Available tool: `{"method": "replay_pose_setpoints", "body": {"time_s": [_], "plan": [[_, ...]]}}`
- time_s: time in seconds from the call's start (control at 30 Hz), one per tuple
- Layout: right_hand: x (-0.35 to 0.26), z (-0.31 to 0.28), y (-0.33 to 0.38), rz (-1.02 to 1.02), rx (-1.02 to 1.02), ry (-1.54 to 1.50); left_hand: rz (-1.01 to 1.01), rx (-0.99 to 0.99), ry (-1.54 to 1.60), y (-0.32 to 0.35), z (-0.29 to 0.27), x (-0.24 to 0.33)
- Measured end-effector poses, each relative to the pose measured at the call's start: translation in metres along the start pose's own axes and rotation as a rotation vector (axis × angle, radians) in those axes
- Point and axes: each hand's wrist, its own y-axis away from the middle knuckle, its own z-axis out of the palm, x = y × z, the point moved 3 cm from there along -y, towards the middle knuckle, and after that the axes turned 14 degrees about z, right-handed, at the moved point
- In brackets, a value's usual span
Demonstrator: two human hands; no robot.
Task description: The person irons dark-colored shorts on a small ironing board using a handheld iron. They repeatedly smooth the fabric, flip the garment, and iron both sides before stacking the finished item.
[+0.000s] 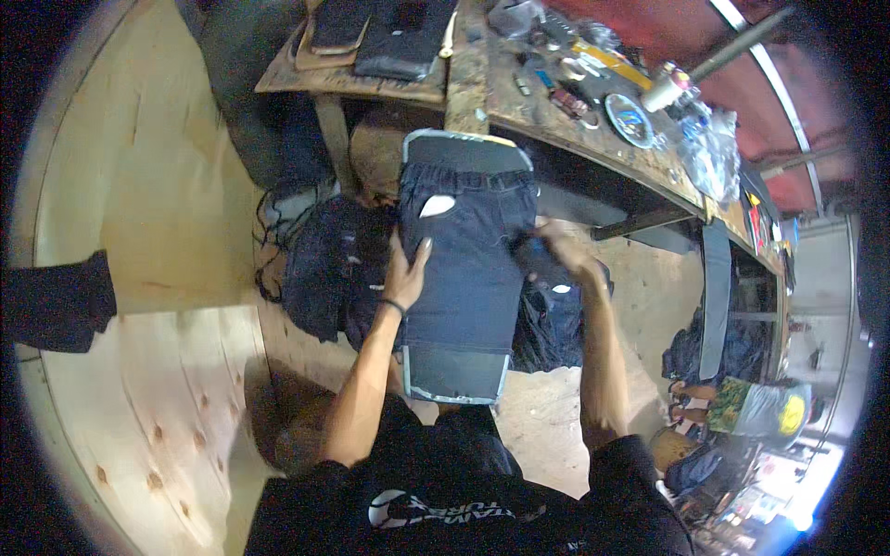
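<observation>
Dk denim garment seen ctr frame, drawn over pale-edged board. L hand laid on its left edge, thumb/fingers parted; firmness of hold can't be told. R hand blurred, ctr-right, by dk item; grip can't be confirmed.

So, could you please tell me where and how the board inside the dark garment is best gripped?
I'd likely take the board by its bare lower end, coming from the near side: that flat end sticks out past the dark garment, which covers the middle, and the upper end lies farther away.
</observation>
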Motion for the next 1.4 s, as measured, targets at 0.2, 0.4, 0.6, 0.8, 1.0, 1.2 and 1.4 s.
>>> {"method": "replay_pose_setpoints", "body": {"time_s": [0.2,0.4,0.6,0.8,1.0,1.2,1.4], "plan": [[0.092,0.074,0.075,0.221,-0.566,-0.146,-0.194,-0.106,-0.072,0.175,-0.020,0.007],[0.213,0.066,0.288,0.552,-0.584,-0.107,-0.093,-1.106,-0.164,0.325,-0.012,0.089],[0.358,-0.051,0.296,0.701,0.114,-0.312,0.248,-0.980,-0.017,0.241,0.175,0.103],[0.425,-0.055,0.111,0.703,0.459,-0.348,0.546,-0.559,-0.213,0.164,0.173,0.149],[0.436,0.054,0.132,0.727,0.174,-0.092,0.303,0.374,-0.184,0.087,-0.033,0.028],[0.388,0.164,0.243,0.719,0.107,0.103,0.244,-0.363,-1.227,0.025,-0.066,-0.194],[0.278,0.200,0.304,0.494,-0.215,0.401,0.412,-1.150,-1.249,0.095,-0.053,-0.176]]}}
